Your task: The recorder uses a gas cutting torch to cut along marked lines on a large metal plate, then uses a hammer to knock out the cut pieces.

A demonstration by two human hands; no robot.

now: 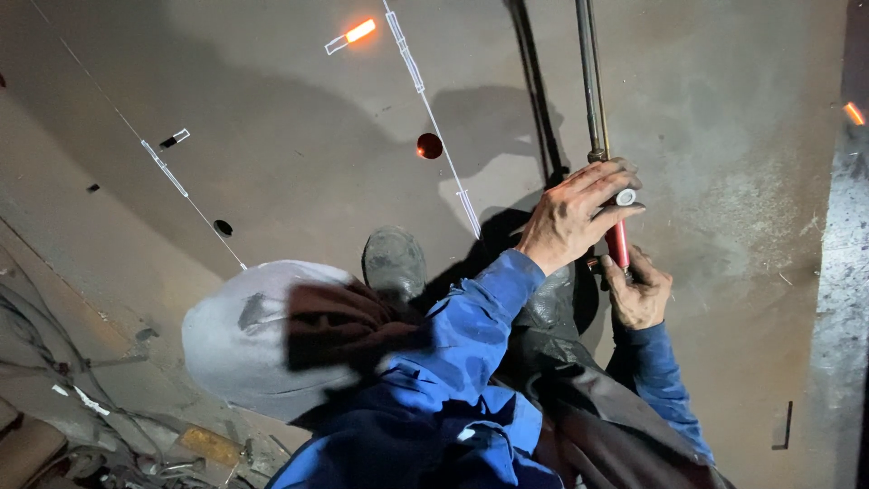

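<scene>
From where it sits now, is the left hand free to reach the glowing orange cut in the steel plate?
Probably not without stepping forward: the left hand grips the torch, and the orange cut lies well beyond it across bare steel plate. Nothing blocks the way.

Open steel floor ahead, clutter behind

The steel floor (272, 109) lies bare left of the long torch (593, 91), save for small glowing cutouts. A boot (394, 263) and a grey bundle (244, 335) block the near side; tangled cables (54, 362) fill the lower left corner.
</scene>
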